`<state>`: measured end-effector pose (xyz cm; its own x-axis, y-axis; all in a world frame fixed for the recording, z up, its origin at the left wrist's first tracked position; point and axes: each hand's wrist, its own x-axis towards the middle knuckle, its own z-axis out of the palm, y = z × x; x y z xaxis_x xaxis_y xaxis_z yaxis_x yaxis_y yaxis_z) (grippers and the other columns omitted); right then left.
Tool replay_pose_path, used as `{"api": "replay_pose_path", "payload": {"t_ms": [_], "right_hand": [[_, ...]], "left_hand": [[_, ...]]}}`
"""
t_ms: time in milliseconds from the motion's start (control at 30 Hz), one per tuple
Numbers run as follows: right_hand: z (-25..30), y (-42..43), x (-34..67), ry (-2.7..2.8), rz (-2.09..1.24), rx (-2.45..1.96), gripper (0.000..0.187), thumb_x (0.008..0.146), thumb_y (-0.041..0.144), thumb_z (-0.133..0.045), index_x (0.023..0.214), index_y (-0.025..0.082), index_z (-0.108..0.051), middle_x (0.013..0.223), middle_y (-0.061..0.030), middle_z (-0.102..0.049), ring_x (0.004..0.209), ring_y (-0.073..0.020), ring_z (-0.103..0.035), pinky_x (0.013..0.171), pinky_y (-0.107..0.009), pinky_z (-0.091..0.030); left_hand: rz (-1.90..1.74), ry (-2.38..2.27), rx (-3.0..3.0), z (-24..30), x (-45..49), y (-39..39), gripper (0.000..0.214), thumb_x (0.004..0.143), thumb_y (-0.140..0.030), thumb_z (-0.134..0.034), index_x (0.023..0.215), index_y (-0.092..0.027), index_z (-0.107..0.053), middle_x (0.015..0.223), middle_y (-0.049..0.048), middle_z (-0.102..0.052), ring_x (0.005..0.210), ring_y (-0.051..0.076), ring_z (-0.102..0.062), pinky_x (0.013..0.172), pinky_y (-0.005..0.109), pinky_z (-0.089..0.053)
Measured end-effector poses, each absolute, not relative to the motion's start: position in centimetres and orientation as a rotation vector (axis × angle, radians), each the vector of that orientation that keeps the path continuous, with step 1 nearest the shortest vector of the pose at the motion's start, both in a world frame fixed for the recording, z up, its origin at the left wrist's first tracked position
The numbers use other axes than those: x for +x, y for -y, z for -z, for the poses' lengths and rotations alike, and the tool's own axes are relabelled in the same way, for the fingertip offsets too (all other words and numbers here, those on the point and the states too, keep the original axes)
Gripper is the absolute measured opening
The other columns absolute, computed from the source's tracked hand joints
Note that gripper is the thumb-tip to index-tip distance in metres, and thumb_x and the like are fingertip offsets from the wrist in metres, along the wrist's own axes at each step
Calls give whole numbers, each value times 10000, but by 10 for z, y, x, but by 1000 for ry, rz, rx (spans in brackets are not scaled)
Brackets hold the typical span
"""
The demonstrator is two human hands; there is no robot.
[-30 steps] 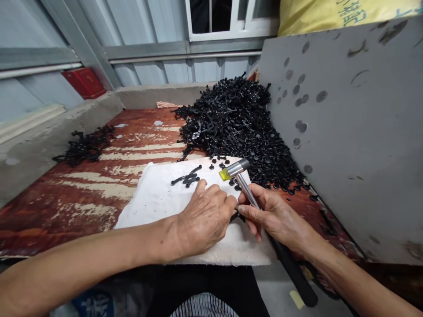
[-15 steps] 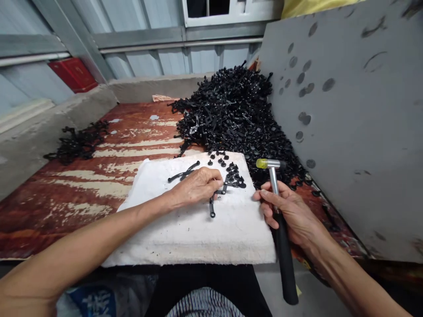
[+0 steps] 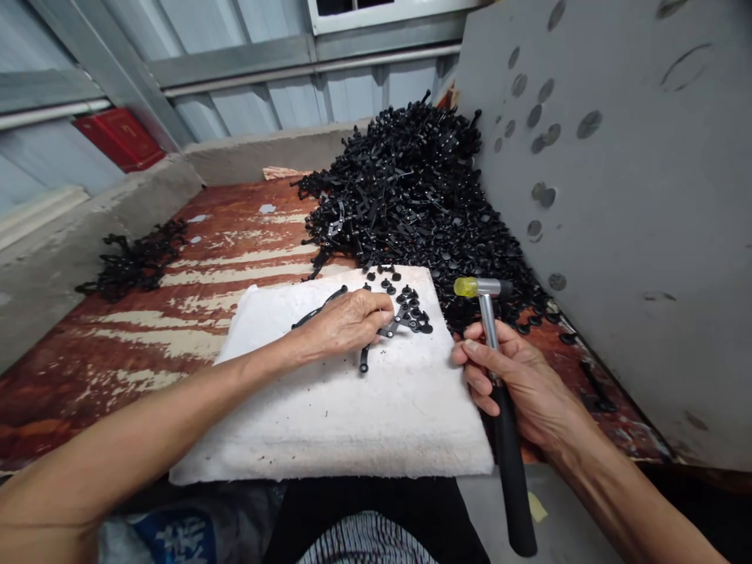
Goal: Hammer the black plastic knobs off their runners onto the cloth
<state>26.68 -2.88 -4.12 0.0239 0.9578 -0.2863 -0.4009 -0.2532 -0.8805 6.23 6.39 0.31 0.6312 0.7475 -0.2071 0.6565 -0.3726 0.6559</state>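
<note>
My left hand (image 3: pixel 346 321) is closed over the white cloth pad (image 3: pixel 329 415), gripping a black jointed bracket (image 3: pixel 392 329) with small shiny rivets. One end of the bracket points down toward my lap; part of it is hidden under the fingers. Beside these fingers lie several small round black caps (image 3: pixel 411 307) with short stems. A curved black arm (image 3: pixel 336 298) rests behind the hand, partly covered. At the right of the pad, my right hand (image 3: pixel 517 376) grips a small mallet (image 3: pixel 489 321) with a yellow face, a metal neck and a black handle; its head points up.
A large heap of black parts (image 3: pixel 405 180) fills the back of the worn red-brown table (image 3: pixel 135 337). A smaller pile of black parts (image 3: pixel 138 258) sits at the left. A grey panel (image 3: pixel 634 235) leans along the right side, and a red box (image 3: pixel 121 139) is by the wall.
My left hand and the bracket have shifted slightly left and away from me, covering more of the curved arm. My right hand still holds the mallet in nearly the same place. The view tilts slightly.
</note>
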Motion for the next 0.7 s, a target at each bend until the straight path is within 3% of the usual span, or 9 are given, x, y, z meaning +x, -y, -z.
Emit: {"api": "replay_pose_path", "payload": {"t_ms": [700], "right_hand": [[43,31,269,723,-1535,-1128,377,666,338,-806,840,216,-495,638,44,-644,353,-35,-415,277,-119,-328]], "left_hand": [[-119,-1088,2182,-1,64,-69,210,857,-216,-396,651,-185,-427,574,-42,-420,553,94,-420,527,224,-274]]}}
